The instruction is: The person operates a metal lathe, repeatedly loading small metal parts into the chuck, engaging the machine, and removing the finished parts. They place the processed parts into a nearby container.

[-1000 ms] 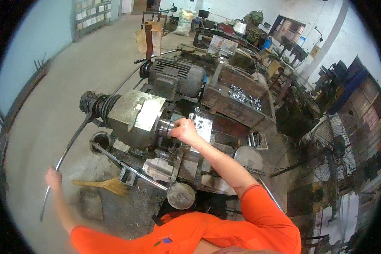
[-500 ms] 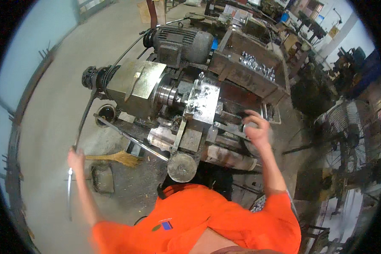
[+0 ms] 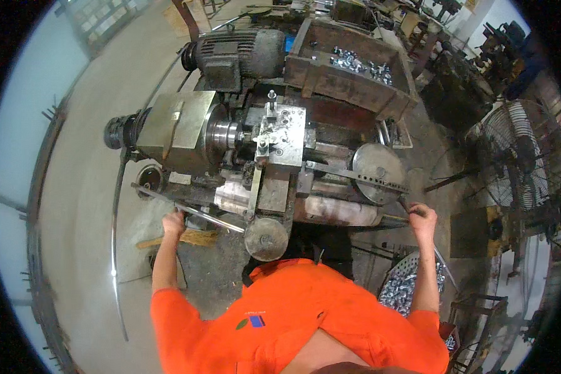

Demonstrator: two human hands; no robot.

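Observation:
My left hand (image 3: 174,223) is closed at the long metal lever (image 3: 207,217), which slants down to a round metal knob (image 3: 267,239) on the front of a lathe. My right hand (image 3: 422,219) is closed around a short dark handle (image 3: 404,204) at the edge of a large round handwheel (image 3: 378,169). A flat bar with a row of holes crosses that wheel. Between my hands sits the square tool post (image 3: 282,134), close beside the shiny spindle chuck (image 3: 221,135). A small workpiece seems to stick out of the chuck, too small to make out.
Behind the lathe stand a finned motor (image 3: 246,56) and a rusty metal box (image 3: 355,87) with small shiny parts. A perforated basket (image 3: 405,283) of metal parts is by my right arm. A big fan (image 3: 511,165) stands right. A broom (image 3: 196,239) lies left.
My left hand has gone from the long upright rod at the left to the slanted lever. My right hand has moved right and down from above the handwheel onto its handle.

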